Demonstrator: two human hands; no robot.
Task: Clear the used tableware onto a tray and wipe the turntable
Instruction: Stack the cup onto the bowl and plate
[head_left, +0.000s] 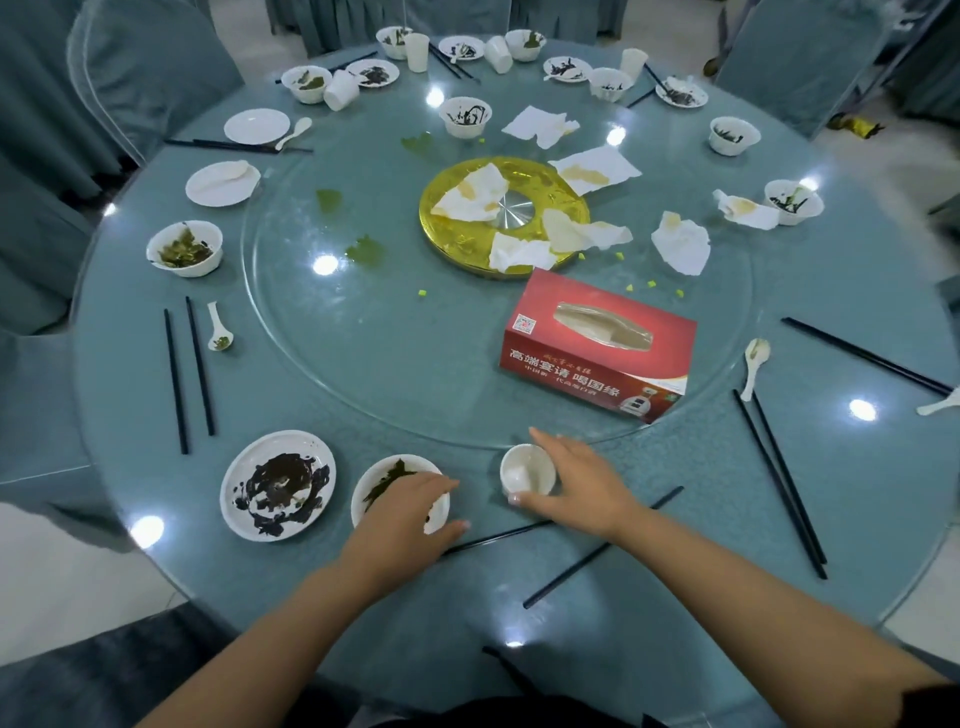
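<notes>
1. Head view: our left hand (410, 512) grips the rim of a white bowl (376, 480) smeared with green leaf scraps, at the near edge of the desk (675, 597).
2. Our right hand (576, 480) curls round a small white cup (524, 470) just beside it, near the glass turntable (395, 364).
3. We judge it best to lift both straight up, level, clear of the black chopsticks (597, 558) beneath our wrists.
4. No tray shows; stained napkins (680, 241) and a red tissue box (597, 343) remain on the turntable.

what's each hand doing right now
Left hand: grips the rim of the dirty bowl.
Right hand: holds the small white cup.
</notes>
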